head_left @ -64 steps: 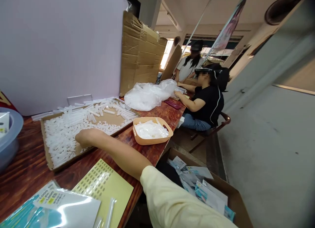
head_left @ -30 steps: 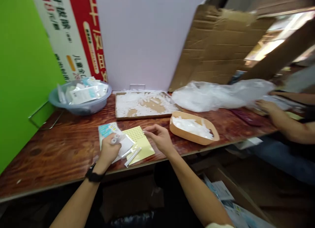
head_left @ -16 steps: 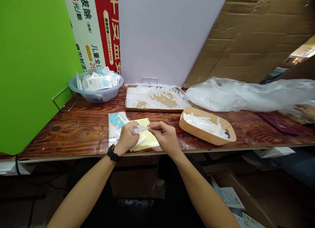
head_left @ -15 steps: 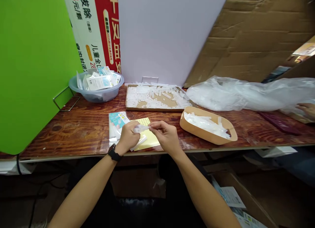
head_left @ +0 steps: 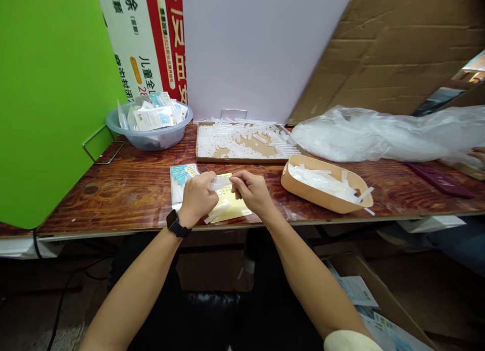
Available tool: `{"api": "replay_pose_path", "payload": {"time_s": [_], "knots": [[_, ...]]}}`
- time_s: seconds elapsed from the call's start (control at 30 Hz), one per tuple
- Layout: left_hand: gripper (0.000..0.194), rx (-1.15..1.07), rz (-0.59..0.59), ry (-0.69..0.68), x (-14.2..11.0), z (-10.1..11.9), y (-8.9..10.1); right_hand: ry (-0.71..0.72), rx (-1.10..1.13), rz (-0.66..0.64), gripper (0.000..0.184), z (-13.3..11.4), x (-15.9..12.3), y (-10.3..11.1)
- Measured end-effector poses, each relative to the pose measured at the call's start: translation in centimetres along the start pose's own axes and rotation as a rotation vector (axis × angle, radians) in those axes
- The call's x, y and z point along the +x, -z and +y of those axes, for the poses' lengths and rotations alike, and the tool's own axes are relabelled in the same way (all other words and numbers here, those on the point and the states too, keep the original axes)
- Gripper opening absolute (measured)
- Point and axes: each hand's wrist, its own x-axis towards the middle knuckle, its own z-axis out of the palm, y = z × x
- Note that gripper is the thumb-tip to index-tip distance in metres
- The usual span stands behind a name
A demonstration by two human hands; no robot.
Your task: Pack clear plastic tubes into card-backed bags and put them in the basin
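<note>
My left hand (head_left: 200, 195) is closed around a small clear plastic bag (head_left: 220, 183), which sticks out past the thumb toward the right. My right hand (head_left: 250, 189) is pinched at the bag's far end; its fingertips hide whatever lies between them. Both hands hover over a yellow sticker sheet (head_left: 237, 207) with rows of small dots. A whitish translucent strip (head_left: 219, 211) lies on the sheet. Beside my left hand are blue-and-white printed packets (head_left: 178, 179), partly covered by it.
A shallow cardboard tray (head_left: 242, 160) of small white pieces stands behind. To the right are a tan box (head_left: 314, 195) of translucent strips and a large plastic bag (head_left: 352, 134). A blue bowl (head_left: 159, 140) of packets sits left. Another person's hand (head_left: 479, 153) shows far right.
The view has shifted slightly. My right fingers are curled in more tightly. White strips now stick out over the tan box's right end.
</note>
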Motion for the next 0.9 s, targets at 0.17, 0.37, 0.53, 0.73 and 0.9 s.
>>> {"api": "replay_pose_path", "payload": {"time_s": [0.17,0.37,0.53,0.73,0.9], "knots": [[0.024,-0.026,-0.008,0.041,0.4,0.0,0.3,0.098,-0.184,0.063,0.033,-0.1,-0.1,-0.5],[0.024,-0.05,0.001,0.13,0.3,0.1,-0.3,0.075,-0.19,0.183,0.031,-0.1,-0.7,-1.9],[0.026,-0.072,0.014,0.142,0.0,0.4,-0.9,0.034,-0.166,0.206,0.033,0.0,-1.2,-2.5],[0.025,-0.141,0.015,0.14,0.2,0.0,-1.5,0.011,-0.171,0.184,0.036,0.2,-1.0,-2.6],[0.019,-0.268,-0.022,0.201,0.8,-1.4,-1.7,-0.053,0.042,0.017,0.03,0.6,-0.5,-2.0]]}}
